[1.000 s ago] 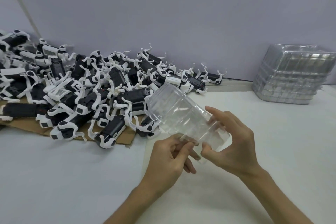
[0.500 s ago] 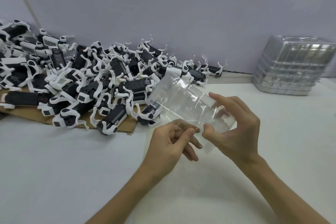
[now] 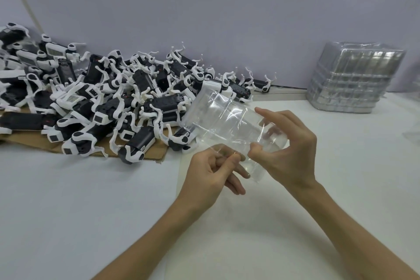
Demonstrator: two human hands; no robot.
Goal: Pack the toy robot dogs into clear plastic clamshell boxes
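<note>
A clear plastic clamshell box (image 3: 223,120) is held in the air over the white table, tilted up toward the far left. My right hand (image 3: 289,150) grips its near end, thumb below and fingers over the top. My left hand (image 3: 213,170) pinches the box's lower near edge between thumb and forefinger. I see no toy inside the box. A big heap of black-and-white toy robot dogs (image 3: 102,102) lies to the left, just behind the box's far end.
The dogs lie on a brown cardboard sheet (image 3: 156,154) along the grey wall. A stack of empty clear clamshell boxes (image 3: 354,79) stands at the back right. White tabletop (image 3: 91,211) spreads in front of me.
The box and both hands have shifted slightly up and away. My left thumb and forefinger now pinch the box's lower edge more tightly.
</note>
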